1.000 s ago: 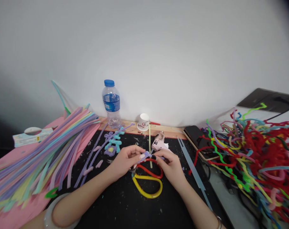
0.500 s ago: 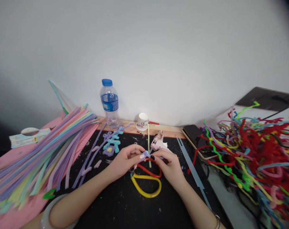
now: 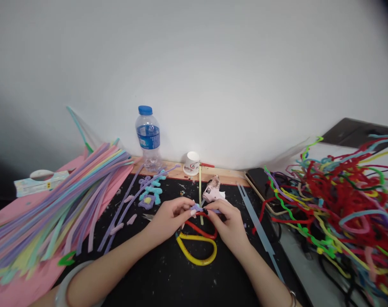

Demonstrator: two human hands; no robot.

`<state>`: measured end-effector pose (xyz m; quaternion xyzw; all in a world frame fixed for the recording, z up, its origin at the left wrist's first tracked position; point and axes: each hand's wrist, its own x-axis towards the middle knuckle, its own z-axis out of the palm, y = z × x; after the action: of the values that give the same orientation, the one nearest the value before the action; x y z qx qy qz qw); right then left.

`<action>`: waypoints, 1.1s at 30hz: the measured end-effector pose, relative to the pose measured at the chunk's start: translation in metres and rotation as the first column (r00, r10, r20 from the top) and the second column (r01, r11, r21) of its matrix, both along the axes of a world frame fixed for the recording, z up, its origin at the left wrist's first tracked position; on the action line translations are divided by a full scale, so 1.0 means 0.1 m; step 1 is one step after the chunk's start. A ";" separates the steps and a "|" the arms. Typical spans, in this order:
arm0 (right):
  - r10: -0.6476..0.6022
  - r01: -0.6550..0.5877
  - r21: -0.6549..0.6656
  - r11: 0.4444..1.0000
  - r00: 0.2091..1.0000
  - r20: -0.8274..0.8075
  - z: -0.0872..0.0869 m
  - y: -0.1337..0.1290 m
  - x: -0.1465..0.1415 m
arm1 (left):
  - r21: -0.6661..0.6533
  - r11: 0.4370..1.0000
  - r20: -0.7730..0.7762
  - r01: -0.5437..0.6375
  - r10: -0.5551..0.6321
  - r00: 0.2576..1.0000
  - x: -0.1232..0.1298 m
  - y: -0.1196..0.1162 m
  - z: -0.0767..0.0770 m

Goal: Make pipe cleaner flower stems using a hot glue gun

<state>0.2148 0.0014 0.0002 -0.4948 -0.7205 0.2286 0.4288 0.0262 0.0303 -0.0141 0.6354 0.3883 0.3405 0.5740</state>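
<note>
My left hand (image 3: 172,214) and my right hand (image 3: 225,217) meet at the middle of the black mat (image 3: 168,277). Both pinch a small lilac fuzzy piece (image 3: 198,208) between their fingertips; its exact shape is too small to tell. Just below the fingers lie scissors, with one red handle loop (image 3: 200,233) and one yellow handle loop (image 3: 197,261). Behind my right hand is a pale pink glue gun (image 3: 213,192). A purple flower with a yellow centre (image 3: 147,201) and a turquoise fuzzy piece (image 3: 156,187) rest beyond my left hand.
Pastel fuzzy stems (image 3: 66,200) spread over pink paper at left. A water bottle (image 3: 148,138) and paper cup (image 3: 192,163) stand by the wall. To the right are a phone (image 3: 259,181), a translucent strip (image 3: 256,221) and a tangled heap of coloured stems (image 3: 341,196).
Both hands keep their hold on the lilac piece, with only slight finger shifts. The tangled heap at the right has changed shape, its upper strands now spreading differently.
</note>
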 end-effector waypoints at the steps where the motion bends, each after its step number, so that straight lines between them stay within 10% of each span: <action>1: -0.005 0.005 -0.002 1.000 1.000 0.010 0.00 0.00 0.00 | 0.016 1.000 -0.014 -0.008 0.008 1.000 0.00 0.00 -0.01; 19: -0.067 0.066 0.020 0.998 0.998 0.017 0.00 -0.04 -0.01 | 0.372 0.899 -0.251 0.232 -0.143 0.957 -0.03 -0.08 0.10; 27: -0.160 0.160 0.004 0.987 0.985 -0.065 -0.04 0.09 0.16 | 0.009 0.999 -0.034 -0.040 0.040 0.999 0.00 -0.01 0.03; 33: -0.428 0.416 0.114 0.902 0.828 0.363 -0.21 0.24 0.34 | -0.116 0.983 0.061 -0.142 0.150 0.987 -0.01 0.03 0.02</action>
<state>0.2486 0.0253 -0.0210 -0.6697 -0.6658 0.0175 0.3286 0.0251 0.0336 -0.0123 0.5600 0.4320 0.3814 0.5952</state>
